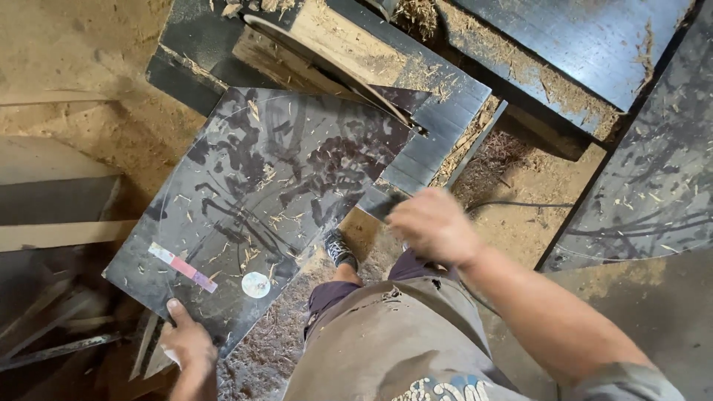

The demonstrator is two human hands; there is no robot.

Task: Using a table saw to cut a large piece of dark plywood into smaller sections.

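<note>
Closest to the lens was my own tan shirt (386, 341), then the two hands out front. Left hand (189, 345) was pinched shut on the near corner of the dark square panel (267, 200), thumb on top. That panel sat tilted, its diagonal running from my left hand up and away toward the band saw blade (334, 67) and the sawdusty saw surface (445, 89). Right hand (434, 226) was blurred at the panel's right corner, touching or just beside it; fingers looked curled, but I couldn't tell if they gripped. So left was the holding side.
</note>
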